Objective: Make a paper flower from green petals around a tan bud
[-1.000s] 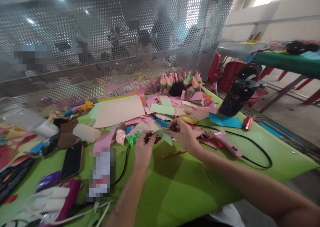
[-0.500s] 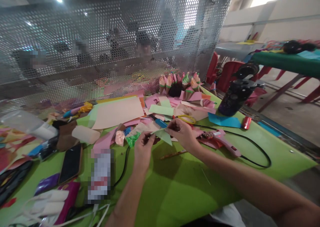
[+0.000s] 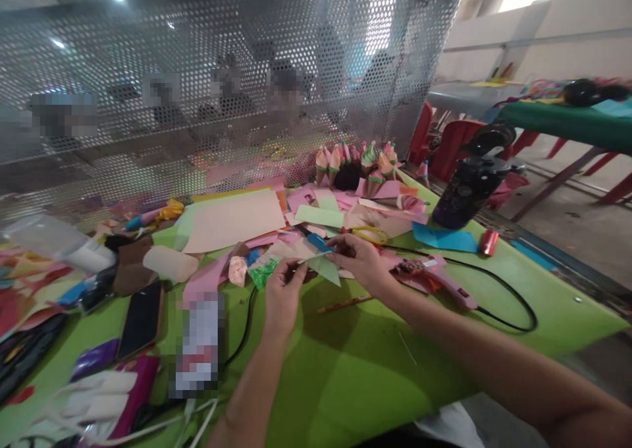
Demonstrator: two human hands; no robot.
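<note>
Between my two hands is a small piece of pale green paper (image 3: 326, 270), held above the green tabletop, one pointed corner hanging down. My left hand (image 3: 285, 286) pinches its left end between thumb and fingers. At its upper right edge, the fingers of my right hand (image 3: 359, 260) are closed on it. A blue-handled tool (image 3: 317, 242) lies just behind the paper, partly covered by my right hand. Below my hands a pencil (image 3: 344, 304) rests on the table. Crumpled green wrapping (image 3: 264, 273) sits beside my left hand.
A pink glue gun (image 3: 448, 282) with a black cord lies to the right, near a dark tumbler (image 3: 467, 191). Paper ice-cream cones (image 3: 369, 161) stand at the back before a perforated metal screen (image 3: 222, 92). A phone (image 3: 141, 321) and white plugs (image 3: 106, 395) lie at left.
My right fingers have shifted slightly along the paper's upper edge. My left hand keeps its pinch, and the view has moved only a little.
</note>
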